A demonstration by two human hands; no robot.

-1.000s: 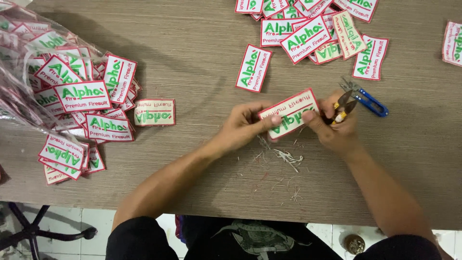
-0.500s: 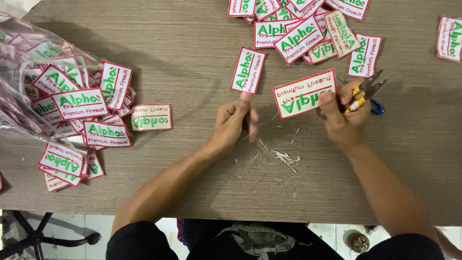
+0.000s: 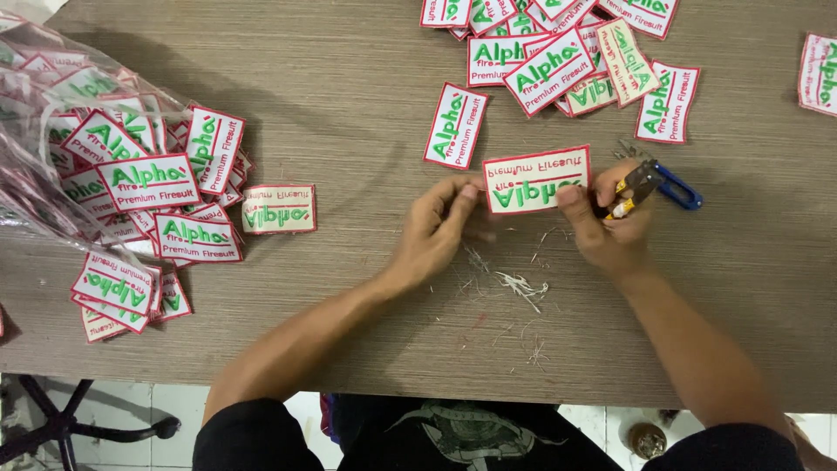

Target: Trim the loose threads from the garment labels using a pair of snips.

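A rectangular embroidered patch, white with a red border and green lettering, is held flat just above the wooden table. My left hand pinches its left edge. My right hand grips its right edge with the thumb while also holding small thread snips with a blue handle. Cut thread scraps lie on the table below the patch.
A heap of the same patches lies at the top right, one single patch beside it. Another heap spills from a clear plastic bag at the left. A chair base stands on the floor below the table's edge.
My left hand let go of the patch half a second ago, then came back to its left edge. The patch has moved slightly up and right and lies flatter.
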